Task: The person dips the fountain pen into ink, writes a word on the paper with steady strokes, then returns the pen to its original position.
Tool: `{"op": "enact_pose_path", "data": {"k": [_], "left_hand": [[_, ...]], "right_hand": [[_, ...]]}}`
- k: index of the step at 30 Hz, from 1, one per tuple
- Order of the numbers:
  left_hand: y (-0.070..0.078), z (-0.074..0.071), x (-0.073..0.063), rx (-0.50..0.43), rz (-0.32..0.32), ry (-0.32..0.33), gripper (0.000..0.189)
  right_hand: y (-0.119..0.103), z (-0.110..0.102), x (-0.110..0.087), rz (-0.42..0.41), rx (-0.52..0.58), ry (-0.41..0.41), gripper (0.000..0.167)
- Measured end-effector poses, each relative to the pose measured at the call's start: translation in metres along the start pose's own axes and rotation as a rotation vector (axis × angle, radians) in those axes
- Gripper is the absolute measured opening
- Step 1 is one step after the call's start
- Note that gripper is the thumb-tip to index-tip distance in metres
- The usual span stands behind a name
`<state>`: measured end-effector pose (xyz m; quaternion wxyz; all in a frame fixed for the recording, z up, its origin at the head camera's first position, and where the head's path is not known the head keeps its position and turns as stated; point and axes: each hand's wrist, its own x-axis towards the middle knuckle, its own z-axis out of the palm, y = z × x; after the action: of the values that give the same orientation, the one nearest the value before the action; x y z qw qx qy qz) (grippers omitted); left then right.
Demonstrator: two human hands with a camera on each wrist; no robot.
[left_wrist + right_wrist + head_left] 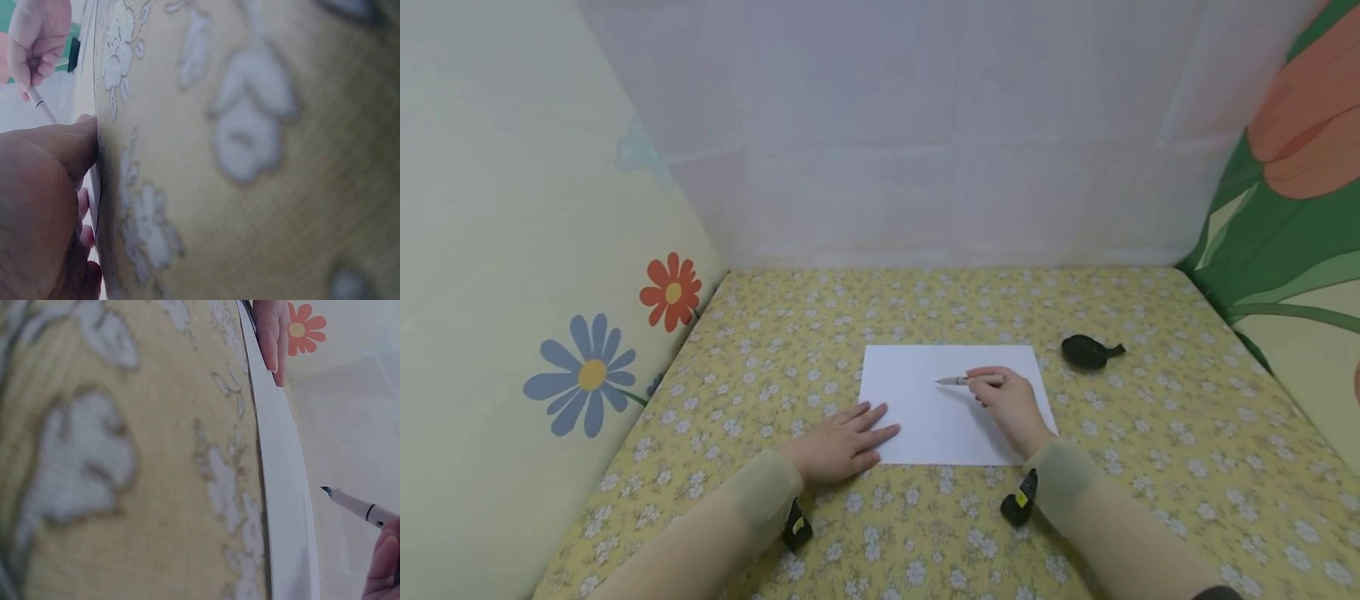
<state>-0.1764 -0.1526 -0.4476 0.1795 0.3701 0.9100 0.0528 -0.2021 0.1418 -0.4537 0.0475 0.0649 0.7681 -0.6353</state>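
A blank white sheet of paper (917, 421) lies on the table. My left hand (837, 442) rests on its lower left edge, fingers straight and spread. Over the right half of the sheet, my right hand (1011, 407) pinches a pale fountain pen (952, 381) between thumb and fingers. The pen's nib points left; in the right wrist view the fountain pen (353, 504) has a dark metal nib held apart from the paper (284, 487). No ink marks show on the sheet.
A black rounded object (1084, 352) with a short tail lies right of the paper; its kind is unclear. The yellow flowered tablecloth (790, 333) covers the table. A white sheet (955, 142) hangs behind, and flower-printed walls (512, 250) stand at both sides.
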Motion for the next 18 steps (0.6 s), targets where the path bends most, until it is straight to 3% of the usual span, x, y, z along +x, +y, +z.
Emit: {"op": "enact_pose_path", "data": {"k": [18], "left_hand": [[-0.0011,0.0017,0.0007,0.000,0.005,0.009,0.052]], "right_hand": [[0.0027,0.0090,0.0034,0.022,-0.028,-0.012,0.027]]}}
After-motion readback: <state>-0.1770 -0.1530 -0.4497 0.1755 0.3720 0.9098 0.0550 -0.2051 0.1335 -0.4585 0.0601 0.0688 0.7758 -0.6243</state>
